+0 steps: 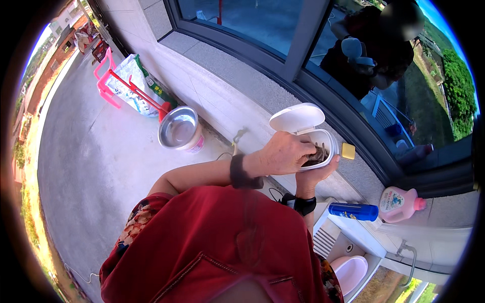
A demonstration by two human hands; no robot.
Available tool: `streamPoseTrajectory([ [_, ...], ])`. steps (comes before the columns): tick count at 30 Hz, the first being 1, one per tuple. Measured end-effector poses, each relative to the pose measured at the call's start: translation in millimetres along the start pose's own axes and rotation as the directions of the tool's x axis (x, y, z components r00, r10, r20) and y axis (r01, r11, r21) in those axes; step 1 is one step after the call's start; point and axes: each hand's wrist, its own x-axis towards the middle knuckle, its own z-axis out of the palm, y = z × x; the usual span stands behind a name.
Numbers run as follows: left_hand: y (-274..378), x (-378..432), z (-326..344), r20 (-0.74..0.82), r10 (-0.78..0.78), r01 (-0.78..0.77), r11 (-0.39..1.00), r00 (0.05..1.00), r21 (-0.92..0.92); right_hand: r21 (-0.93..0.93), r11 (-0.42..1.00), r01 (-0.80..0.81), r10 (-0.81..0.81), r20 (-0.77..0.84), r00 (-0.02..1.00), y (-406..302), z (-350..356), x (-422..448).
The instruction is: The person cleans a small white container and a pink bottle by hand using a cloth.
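Observation:
A white plastic container (326,141) with a hinged lid (297,115) standing open is held up near the window sill. My right hand (319,173) grips it from below, the fingers at its far side. My left hand (286,153) reaches in over the rim, fingertips among dark brown, stringy or twig-like pieces (320,153); whether they pinch any is hidden. Just right of the container, a yellow block (348,151) lies on the sill. Dark bands circle both wrists.
A blue bottle (353,211) and pink detergent bottle (398,204) lie near the sink (343,242), which holds a pink basin (350,270). Left are a metal bowl (178,128) on a bucket, a red-handled tool (140,92), sacks (130,81) and a pink plastic frame (102,85). The window (242,22) is ahead.

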Motion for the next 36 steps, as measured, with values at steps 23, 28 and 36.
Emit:
streamPoseTrajectory([
  [23, 12, -16, -72, 0.385, -0.324, 0.491, 0.712, 0.864, -0.502, 0.118, 0.991, -0.062, 0.077, -0.124, 0.989, -46, 7, -3],
  [28, 37, -14, -82, 0.348, -0.243, 0.396, 0.779, 0.905, -0.486, 0.259, 0.965, -0.043, 0.002, 0.156, 0.988, -38, -6, -3],
  [36, 22, 5, -43, -0.111, 0.087, -0.054, 0.961, 0.990, 0.272, 0.000, 0.993, 0.120, -0.120, -0.015, 0.993, -20, -1, -9],
])
